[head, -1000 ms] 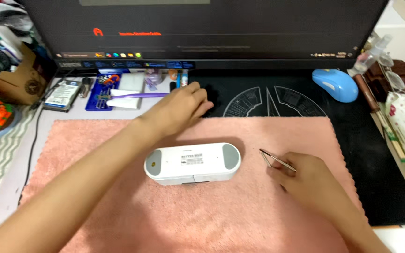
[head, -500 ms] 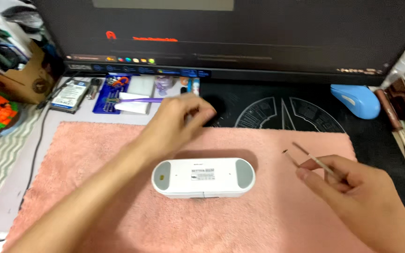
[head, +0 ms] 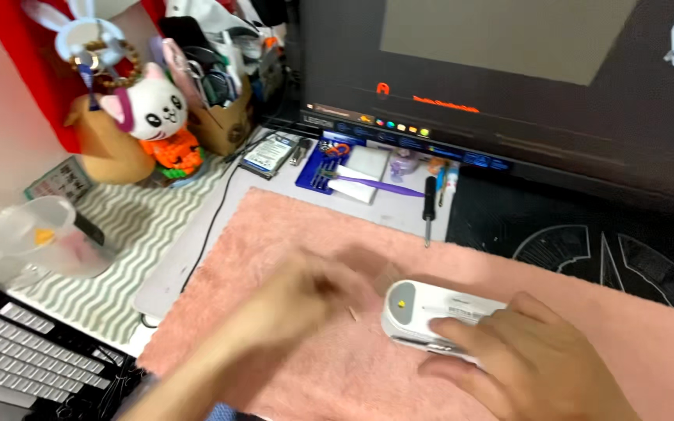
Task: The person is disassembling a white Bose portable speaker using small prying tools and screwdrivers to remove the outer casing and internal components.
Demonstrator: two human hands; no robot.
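A white oblong device with a grey end cap lies on a pink towel. My right hand lies over its right part, fingers pressed down on its top and front edge. My left hand is a blur just left of the device, low over the towel. A thin light sliver shows beside its fingers; I cannot tell what it is. Whether the left hand holds anything is lost in the blur.
Behind the towel lie a black screwdriver, a blue tool tray with a purple tool, and a bare hard drive. A monitor stands behind. A plush cat, clear cup and keyboard sit left.
The view has swung left and closer. My right hand moved from the towel onto the device; the tweezers it held are out of sight. My left hand came back from the tray towards the device.
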